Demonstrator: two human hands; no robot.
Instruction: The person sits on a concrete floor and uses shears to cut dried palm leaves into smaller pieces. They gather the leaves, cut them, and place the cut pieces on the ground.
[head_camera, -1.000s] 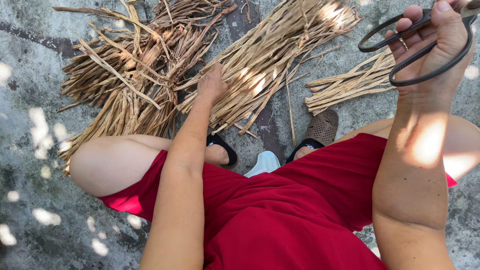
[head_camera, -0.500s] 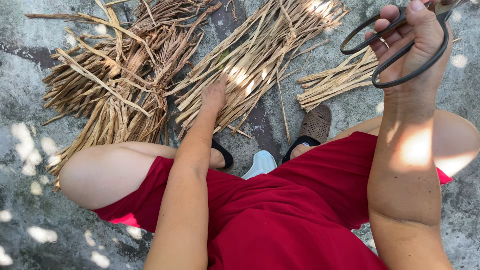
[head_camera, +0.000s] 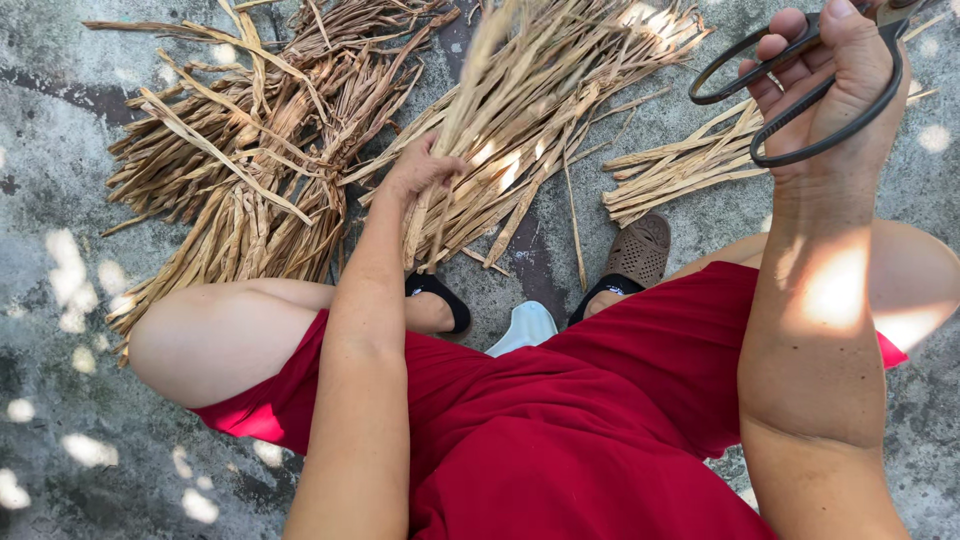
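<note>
Stalks of dried plant (head_camera: 520, 150) are gripped in the left hand (head_camera: 420, 172), which is closed round a handful of them and holds them raised from the middle heap, their tips blurred toward the camera. The right hand (head_camera: 835, 85) is held up at the right, its fingers threaded through the two loops of a pair of large black scissors (head_camera: 790, 95); the blades run off the top edge, so how far they stand apart cannot be told. The hand itself is curled firmly on the loops.

Three lots of material lie on the concrete ground (head_camera: 60, 170): a loose tangled heap (head_camera: 250, 160) at the left, the middle heap from which the handful is drawn, and a small trimmed bundle (head_camera: 680, 170) at the right, just beyond a brown shoe (head_camera: 640, 248). A red skirt (head_camera: 600, 420) covers the lap.

The step in hand is judged to be the gathering of a handful for cutting. For the next move, the stalks would need to be lifted clear and their ends brought level, and the scissors lowered to meet them, with the fingers of the left hand kept well back from the blades.
</note>
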